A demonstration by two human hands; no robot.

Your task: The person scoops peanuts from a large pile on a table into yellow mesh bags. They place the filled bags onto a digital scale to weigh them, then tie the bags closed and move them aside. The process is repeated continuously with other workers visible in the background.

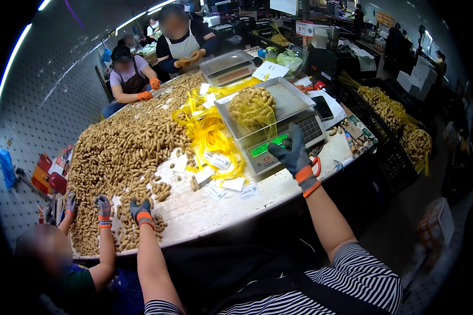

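Observation:
My left hand [141, 212], in a grey glove with an orange cuff, rests at the near edge of the heap of peanuts [126, 142], its fingers apart among the loose nuts. A digital scale [263, 165] with a lit green display stands on the table to the right. My right hand [295, 151], gloved alike, hovers in front of the scale's display and keys with fingers spread and nothing in them. On the scale's metal tray [290, 102] sits a yellow net bag of peanuts [252, 106], its loose netting hanging over the front.
Yellow net bags [207, 134] with white tags lie mid-table. Beside the scale are a phone [322, 107] and red-handled scissors [316, 163]. A co-worker's gloved hand [104, 210] is close to my left. Two people work across the table. Filled nets [389, 113] occupy a black crate at right.

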